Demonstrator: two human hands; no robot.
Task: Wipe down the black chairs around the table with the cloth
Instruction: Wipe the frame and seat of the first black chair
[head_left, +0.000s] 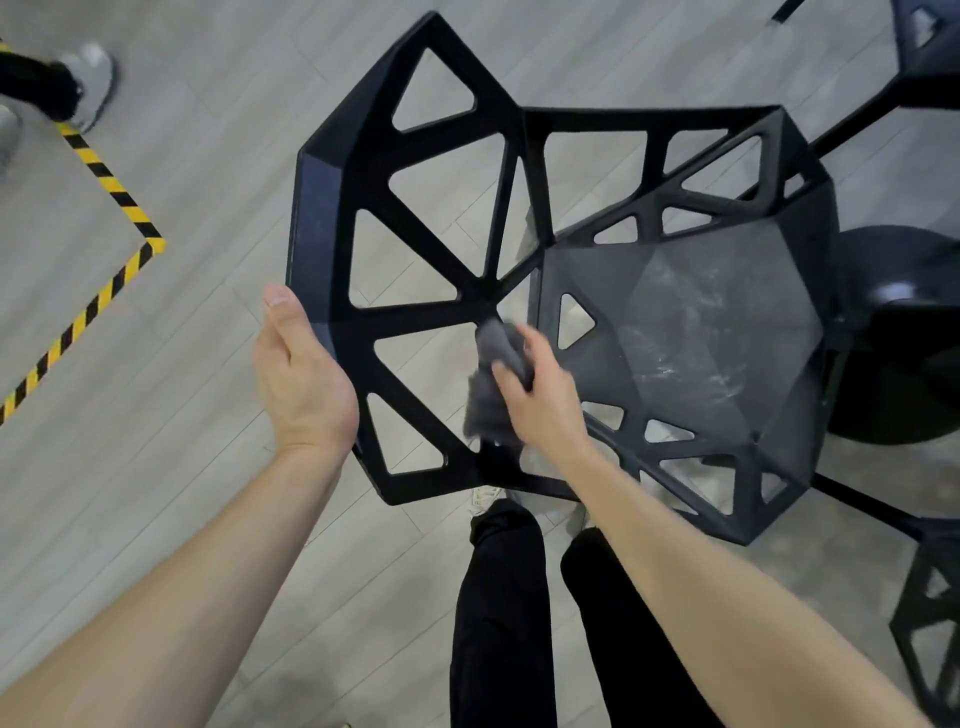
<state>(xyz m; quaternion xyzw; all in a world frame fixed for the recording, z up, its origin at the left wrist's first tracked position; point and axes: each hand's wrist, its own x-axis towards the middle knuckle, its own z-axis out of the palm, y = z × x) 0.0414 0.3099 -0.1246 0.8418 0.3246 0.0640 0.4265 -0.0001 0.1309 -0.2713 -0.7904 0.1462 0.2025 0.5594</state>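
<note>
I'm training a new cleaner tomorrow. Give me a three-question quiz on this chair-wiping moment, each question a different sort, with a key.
1. True or false: the right hand holds the grey cloth against the black chair.
2. What is the left hand doing? A) gripping the outer edge of the backrest B) hanging free C) holding a second cloth
3. Fill in: whitish smears show on the chair's ____.

Key
1. True; the cloth is bunched in the fingers near where the backrest ribs meet.
2. A
3. seat
</note>
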